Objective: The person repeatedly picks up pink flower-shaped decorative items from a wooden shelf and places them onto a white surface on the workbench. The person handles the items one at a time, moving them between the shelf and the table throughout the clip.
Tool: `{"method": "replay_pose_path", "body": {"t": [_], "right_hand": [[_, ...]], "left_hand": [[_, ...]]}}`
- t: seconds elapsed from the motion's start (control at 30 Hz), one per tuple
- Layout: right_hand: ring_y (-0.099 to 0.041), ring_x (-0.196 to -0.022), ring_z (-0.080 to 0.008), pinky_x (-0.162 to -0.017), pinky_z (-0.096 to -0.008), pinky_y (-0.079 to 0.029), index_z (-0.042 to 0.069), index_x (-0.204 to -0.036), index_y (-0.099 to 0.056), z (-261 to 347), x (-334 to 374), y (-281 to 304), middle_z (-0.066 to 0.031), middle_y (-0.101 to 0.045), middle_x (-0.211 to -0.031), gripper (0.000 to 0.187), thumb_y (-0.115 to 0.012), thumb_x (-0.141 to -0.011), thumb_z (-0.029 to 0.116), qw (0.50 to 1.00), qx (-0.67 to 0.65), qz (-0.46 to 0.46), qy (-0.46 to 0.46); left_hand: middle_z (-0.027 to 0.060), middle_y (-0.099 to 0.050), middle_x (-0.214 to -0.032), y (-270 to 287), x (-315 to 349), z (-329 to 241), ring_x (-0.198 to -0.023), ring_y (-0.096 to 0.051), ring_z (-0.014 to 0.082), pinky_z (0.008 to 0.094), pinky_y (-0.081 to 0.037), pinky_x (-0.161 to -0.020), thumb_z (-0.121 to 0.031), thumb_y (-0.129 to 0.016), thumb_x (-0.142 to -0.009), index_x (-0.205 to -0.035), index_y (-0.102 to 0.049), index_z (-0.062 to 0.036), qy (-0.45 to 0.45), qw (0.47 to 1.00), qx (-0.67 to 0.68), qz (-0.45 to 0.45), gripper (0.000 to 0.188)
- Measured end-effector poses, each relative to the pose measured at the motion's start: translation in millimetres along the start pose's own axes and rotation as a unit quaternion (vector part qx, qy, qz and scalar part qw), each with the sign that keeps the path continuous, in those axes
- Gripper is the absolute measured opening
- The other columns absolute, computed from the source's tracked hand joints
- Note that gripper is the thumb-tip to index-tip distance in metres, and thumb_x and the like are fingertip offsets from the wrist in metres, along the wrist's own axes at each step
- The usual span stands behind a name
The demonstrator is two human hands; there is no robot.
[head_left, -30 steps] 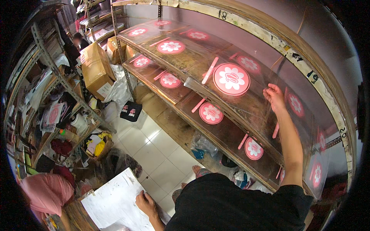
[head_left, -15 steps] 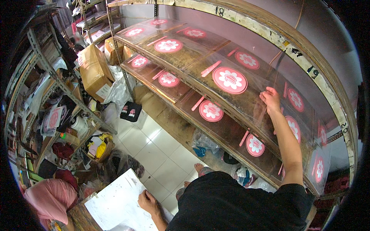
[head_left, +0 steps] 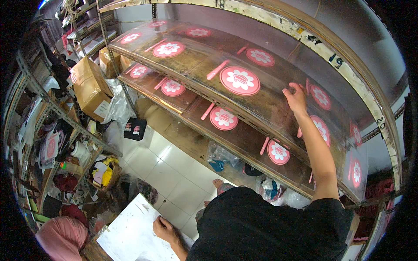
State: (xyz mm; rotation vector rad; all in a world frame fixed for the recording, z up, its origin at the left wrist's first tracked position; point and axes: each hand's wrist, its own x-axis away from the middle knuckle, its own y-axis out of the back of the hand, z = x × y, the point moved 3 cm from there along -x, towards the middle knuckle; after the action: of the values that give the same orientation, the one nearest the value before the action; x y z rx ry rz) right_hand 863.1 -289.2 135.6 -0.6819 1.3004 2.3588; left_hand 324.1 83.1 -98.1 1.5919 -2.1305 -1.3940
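Over the upper shelf [head_left: 270, 102], my right hand [head_left: 297, 96] is raised with its fingers bent and apart. I see nothing between them. Clear film sheets lie on this shelf, printed with pink discs that bear white flowers and with pink strips. Just left of the hand is one large printed disc [head_left: 240, 81]; another disc [head_left: 320, 96] lies to its right. My left hand [head_left: 164, 229] rests by the right edge of a white board [head_left: 128, 230], its fingers curled in. Whether it grips anything is hidden.
A lower shelf [head_left: 191, 102] holds more printed film. At the left stand a metal rack [head_left: 48, 98] full of goods and a cardboard box [head_left: 90, 87]. A folded black cloth [head_left: 135, 129] lies on the tiled floor. A person in a pink head covering [head_left: 63, 239] is at lower left.
The view has shifted, so the shelves sit further left and higher. My right hand's fingers have spread somewhat over the film. My left hand stays by the board's edge.
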Motion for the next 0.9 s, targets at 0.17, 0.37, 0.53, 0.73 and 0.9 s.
{"method": "replay_pose_path", "body": {"t": [0.17, 0.37, 0.53, 0.73, 0.9], "right_hand": [[-0.058, -0.113, -0.0349, -0.1, -0.0409, -0.044, 0.006, -0.112, -0.067, -4.8, 5.0, 11.0, -0.017, -0.062, -0.118, 0.031, -0.068, -0.084, 0.02, 0.987, -0.014, 0.13, 0.097], [-0.059, -0.113, -0.0322, -0.098, -0.0395, -0.044, 0.004, -0.109, -0.068, 11.5, 24.0, 7.4, -0.0166, -0.061, -0.122, 0.026, -0.064, -0.087, 0.019, 0.953, -0.023, 0.267, 0.141], [-0.059, -0.112, -0.032, -0.101, -0.0436, -0.042, 0.007, -0.108, -0.069, 27.1, 34.7, 8.5, -0.0128, -0.063, -0.118, 0.024, -0.061, -0.089, 0.02, 0.939, -0.004, 0.298, 0.169], [-0.057, -0.115, -0.0302, -0.105, -0.048, -0.037, 0.01, -0.111, -0.068, 24.3, 39.0, 5.1, -0.0105, -0.063, -0.119, 0.025, -0.059, -0.091, 0.023, 0.935, 0.03, 0.312, 0.165], [-0.056, -0.118, -0.0327, -0.105, -0.0477, -0.037, 0.007, -0.114, -0.066, 27.3, 44.8, 7.1, -0.0134, -0.061, -0.123, 0.031, -0.062, -0.089, 0.025, 0.945, 0.028, 0.275, 0.175]], "left_hand": [[0.0176, -0.065, -0.085, -2.4, 1.0, 4.7, -0.074, -0.06, 0.0377, 0.0464, -0.047, -0.067, -0.011, -0.058, -0.092, -0.097, -0.065, 0.001, -0.01, 1.0, 0.01, 0.011, 0.015], [0.0179, -0.065, -0.085, -4.9, 1.7, 11.0, -0.075, -0.06, 0.0383, 0.0463, -0.047, -0.067, -0.011, -0.058, -0.091, -0.098, -0.065, 0.0014, -0.012, 1.0, 0.015, 0.017, 0.016], [0.0185, -0.065, -0.085, -4.7, 2.7, 15.3, -0.075, -0.06, 0.0386, 0.046, -0.048, -0.067, -0.011, -0.058, -0.09, -0.099, -0.065, 0.0018, -0.032, 0.999, 0.026, 0.013, 0.017], [0.0183, -0.065, -0.086, 0.6, 0.8, 3.3, -0.076, -0.06, 0.0381, 0.0456, -0.047, -0.068, -0.01, -0.058, -0.09, -0.099, -0.066, 0.0012, -0.012, 1.0, 0.018, 0.018, 0.017], [0.0187, -0.065, -0.085, -2.0, 2.5, 7.0, -0.075, -0.061, 0.0378, 0.0457, -0.047, -0.068, -0.011, -0.059, -0.09, -0.098, -0.066, 0.0018, -0.014, 0.999, 0.029, 0.012, 0.017]]}}
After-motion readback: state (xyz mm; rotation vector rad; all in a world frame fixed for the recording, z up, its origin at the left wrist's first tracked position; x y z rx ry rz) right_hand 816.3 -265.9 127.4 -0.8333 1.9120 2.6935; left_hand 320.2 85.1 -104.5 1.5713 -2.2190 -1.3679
